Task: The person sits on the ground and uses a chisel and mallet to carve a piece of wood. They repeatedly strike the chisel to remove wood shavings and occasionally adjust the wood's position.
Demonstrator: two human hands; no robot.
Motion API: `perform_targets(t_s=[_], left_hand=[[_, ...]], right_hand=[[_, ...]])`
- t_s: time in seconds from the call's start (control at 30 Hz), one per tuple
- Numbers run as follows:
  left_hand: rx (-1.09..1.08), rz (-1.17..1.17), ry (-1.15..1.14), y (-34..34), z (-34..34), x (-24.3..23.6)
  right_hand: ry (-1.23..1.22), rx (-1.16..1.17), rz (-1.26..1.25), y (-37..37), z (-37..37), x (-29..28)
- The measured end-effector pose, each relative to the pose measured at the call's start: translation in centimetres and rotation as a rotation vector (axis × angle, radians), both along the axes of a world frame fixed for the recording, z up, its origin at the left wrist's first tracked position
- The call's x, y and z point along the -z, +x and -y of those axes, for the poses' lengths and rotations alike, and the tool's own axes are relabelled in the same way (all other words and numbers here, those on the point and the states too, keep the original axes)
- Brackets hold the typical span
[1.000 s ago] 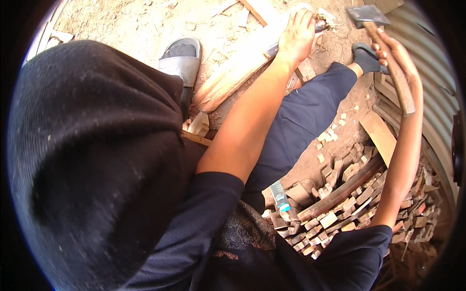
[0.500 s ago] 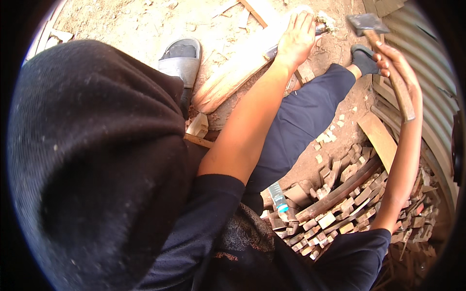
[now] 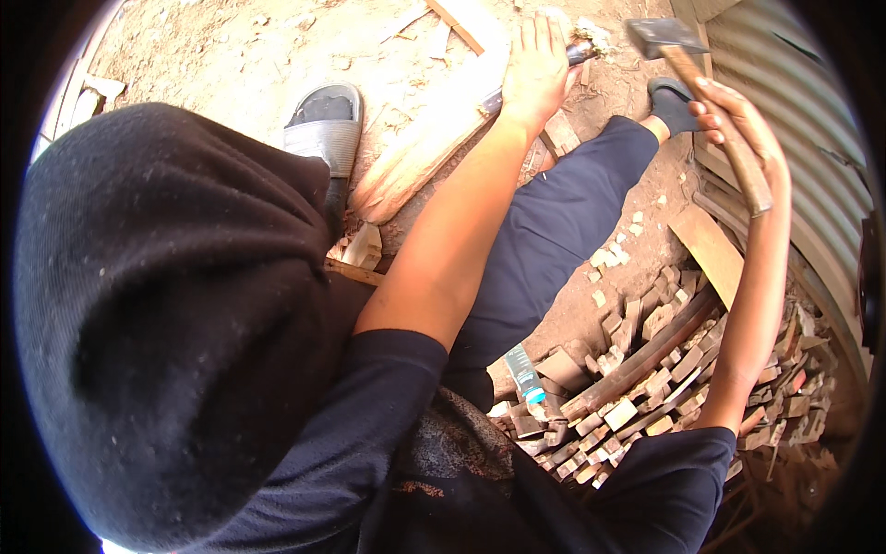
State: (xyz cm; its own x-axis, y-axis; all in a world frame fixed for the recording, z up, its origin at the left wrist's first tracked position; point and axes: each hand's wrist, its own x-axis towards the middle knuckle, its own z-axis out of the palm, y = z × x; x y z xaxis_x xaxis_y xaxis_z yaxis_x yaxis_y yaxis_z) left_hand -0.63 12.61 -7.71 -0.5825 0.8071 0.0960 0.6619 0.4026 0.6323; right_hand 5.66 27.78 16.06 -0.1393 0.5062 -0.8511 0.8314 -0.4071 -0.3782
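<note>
My left hand is closed round a dark chisel, its fingers lying over the middle of the shaft. One end of the chisel meets a pale, thick wooden timber on the ground. At the far end, beyond my hand, a frayed, pale tuft shows. Off to the right, my right hand grips the wooden handle of a hammer. Its dark, blocky metal head is raised, a little apart from the frayed end. Glare hides part of the timber near my left fingertips.
A stack of wood offcuts fills the lower right, with a plastic bottle beside it. Corrugated metal sheeting stands close to my right arm. My sandalled foot rests left of the timber. A dark hood covers much of the left.
The whole view has shifted slightly to the left. The hammer head has come a little closer to the chisel's frayed end. My left hand keeps its hold on the chisel.
</note>
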Motion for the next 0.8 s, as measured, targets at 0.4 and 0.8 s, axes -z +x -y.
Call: perform_targets(t_s=[0.4, 0.8], left_hand=[[-0.008, -0.017, -0.047, 0.2, -0.2, 0.5], [0.048, -0.037, -0.062, 0.2, -0.2, -0.7]], right_hand=[[0.038, -0.125, 0.011, 0.1, 3.6, 3.4], [0.137, 0.185, -0.186, 2.1, -6.1, -4.3]])
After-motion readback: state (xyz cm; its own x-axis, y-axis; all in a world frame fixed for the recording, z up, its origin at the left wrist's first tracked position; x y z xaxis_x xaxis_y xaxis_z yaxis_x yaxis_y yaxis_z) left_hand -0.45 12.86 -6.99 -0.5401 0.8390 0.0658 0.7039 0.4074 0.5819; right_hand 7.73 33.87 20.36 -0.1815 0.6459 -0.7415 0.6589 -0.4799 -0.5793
